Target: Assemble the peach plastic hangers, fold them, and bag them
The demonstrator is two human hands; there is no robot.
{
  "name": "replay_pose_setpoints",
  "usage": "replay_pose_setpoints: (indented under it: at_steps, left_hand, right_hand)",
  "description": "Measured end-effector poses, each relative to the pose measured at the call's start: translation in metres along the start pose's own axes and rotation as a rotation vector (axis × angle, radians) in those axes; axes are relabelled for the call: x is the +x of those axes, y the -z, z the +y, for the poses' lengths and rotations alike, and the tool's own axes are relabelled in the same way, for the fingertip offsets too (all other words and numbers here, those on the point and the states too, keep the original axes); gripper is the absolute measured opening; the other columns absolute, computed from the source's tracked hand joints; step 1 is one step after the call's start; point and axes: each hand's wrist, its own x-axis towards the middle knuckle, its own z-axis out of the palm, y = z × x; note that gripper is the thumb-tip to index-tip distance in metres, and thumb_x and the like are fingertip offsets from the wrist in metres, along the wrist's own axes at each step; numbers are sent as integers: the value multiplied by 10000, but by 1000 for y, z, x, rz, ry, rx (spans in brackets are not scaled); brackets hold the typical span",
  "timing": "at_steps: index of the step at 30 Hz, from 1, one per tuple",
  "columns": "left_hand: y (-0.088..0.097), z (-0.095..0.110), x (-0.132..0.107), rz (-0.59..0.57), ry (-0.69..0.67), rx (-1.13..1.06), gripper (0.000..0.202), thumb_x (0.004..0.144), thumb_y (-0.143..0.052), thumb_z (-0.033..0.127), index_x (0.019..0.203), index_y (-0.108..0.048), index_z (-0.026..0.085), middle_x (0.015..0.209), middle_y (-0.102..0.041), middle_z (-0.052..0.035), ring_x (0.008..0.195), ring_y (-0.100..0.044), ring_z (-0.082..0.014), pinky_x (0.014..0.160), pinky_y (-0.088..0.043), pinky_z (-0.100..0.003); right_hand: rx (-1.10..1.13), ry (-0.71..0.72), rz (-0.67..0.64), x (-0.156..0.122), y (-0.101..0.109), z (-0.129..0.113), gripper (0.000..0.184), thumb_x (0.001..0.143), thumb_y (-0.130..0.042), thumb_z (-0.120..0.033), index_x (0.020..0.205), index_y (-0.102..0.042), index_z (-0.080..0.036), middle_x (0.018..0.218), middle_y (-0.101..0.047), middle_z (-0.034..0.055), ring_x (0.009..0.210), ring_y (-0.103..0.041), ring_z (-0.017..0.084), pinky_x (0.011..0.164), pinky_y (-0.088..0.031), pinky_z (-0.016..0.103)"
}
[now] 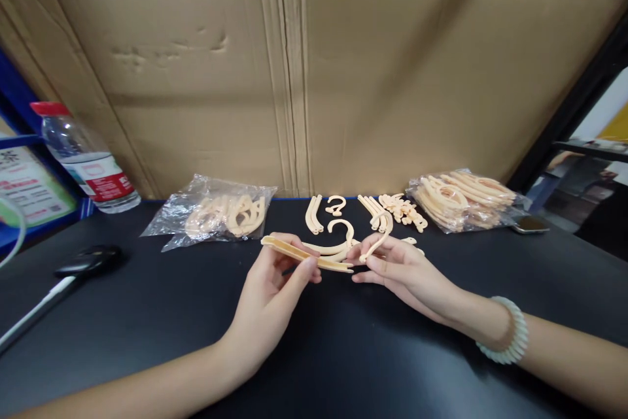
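A tall sheet of brown cardboard (171, 79) stands behind the black table (161, 340); toward the right lies a clear plastic bag (519, 199), stuffed with cream-coloured curved parts; at left a flatter clear bag (167, 217) holds fewer such parts, bunched toward its right end; beyond it stands a red-capped bottle (101, 174), transparent above its label; the left hand (275, 298) pinches a long grooved strip (294, 253) between thumb and fingers, raised above the table; the right hand (409, 272) grips a cream hook (385, 236) by its lower end, just beside the strip's free tip, whether touching I can't tell; behind the hands lie loose curved strips (314, 214) and, near the fuller bag, a heap of small pieces (403, 211).
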Motion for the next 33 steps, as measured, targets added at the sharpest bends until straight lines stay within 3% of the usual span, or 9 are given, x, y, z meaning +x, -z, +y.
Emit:
replay_pose_setpoints:
  at_steps: [7,20,25,33]
  left_hand:
    - [2,-1,-5,-70,-114,79,77,870,-611,247,907,-549,220,911,-636,-25,705,-659,-151,680,-586,-297]
    - [1,1,-6,-107,-110,92,55,866,-611,224,885,-560,211,905,-621,-22,698,-655,-145,665,-579,-280]
    - [1,1,-7,-129,-156,94,58,874,-593,172,898,-575,222,914,-613,-5,709,-661,-127,673,-582,-254]
    - [0,4,-7,-157,-116,121,73,874,-599,138,876,-570,204,897,-615,9,721,-659,-100,673,-564,-199]
  right_hand:
    - [-53,-10,-53,-1,0,-3,175,822,-710,-337,856,-612,-196,1002,-614,50,998,-613,199,858,-526,375]
    - [-98,-11,-101,-1,-1,-2,193,819,-718,-336,873,-654,-162,912,-646,47,871,-669,180,820,-529,345]
    - [-106,-8,-86,-1,-2,-3,185,816,-721,-323,866,-657,-157,885,-658,41,851,-674,174,799,-537,319]
    - [-146,-2,-39,-2,-3,-1,171,808,-728,-283,851,-636,-146,854,-671,38,805,-679,157,768,-537,295]
